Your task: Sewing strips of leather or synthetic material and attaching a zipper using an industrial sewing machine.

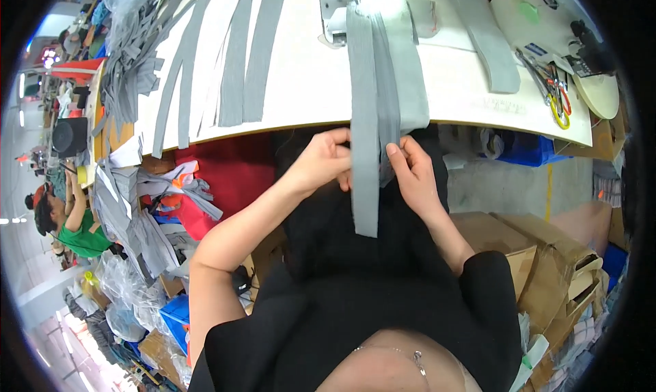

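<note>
A long grey fabric strip (364, 105) runs from under the lit needle area of a sewing machine (335, 13) over the table's near edge, its loose end hanging above my lap. Beside it on the right lie a darker grey strip (388, 98) and a wider pale grey fabric piece (412, 85). My left hand (321, 161) is closed at the long strip's left edge, some fingers hidden behind it. With thumb and fingers pinched, my right hand (415, 177) holds the darker strip just below the table edge.
Several cut grey strips (236, 64) and a tangled heap (133, 64) lie on the table's left. Scissors (557, 98) with orange and yellow handles rest at the right, near another grey piece (492, 50). Cardboard boxes (540, 255) stand at my right. A person in green (82, 235) works far left.
</note>
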`<action>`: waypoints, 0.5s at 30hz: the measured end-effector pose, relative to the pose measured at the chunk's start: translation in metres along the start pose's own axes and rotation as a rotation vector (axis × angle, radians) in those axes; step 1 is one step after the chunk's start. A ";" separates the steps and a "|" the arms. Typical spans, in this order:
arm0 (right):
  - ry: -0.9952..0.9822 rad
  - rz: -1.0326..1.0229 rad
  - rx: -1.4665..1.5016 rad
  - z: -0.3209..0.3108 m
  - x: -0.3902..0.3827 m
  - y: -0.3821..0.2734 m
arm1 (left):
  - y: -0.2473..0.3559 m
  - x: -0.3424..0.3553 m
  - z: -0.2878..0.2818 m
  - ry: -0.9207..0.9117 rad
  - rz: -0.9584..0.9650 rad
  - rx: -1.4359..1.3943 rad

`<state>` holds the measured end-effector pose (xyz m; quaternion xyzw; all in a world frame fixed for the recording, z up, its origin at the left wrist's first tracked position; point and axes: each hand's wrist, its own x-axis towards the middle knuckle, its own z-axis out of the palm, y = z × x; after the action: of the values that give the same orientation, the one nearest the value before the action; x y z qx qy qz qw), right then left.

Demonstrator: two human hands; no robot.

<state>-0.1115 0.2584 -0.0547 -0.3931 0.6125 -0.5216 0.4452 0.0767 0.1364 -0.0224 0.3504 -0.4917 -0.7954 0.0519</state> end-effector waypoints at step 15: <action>-0.043 0.129 0.017 -0.014 -0.048 -0.009 | -0.045 0.023 0.029 0.099 0.267 -0.116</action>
<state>-0.1101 0.3067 -0.0382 -0.3603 0.6222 -0.4885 0.4944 0.0536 0.1715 -0.0627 0.3172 -0.4841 -0.7902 0.2016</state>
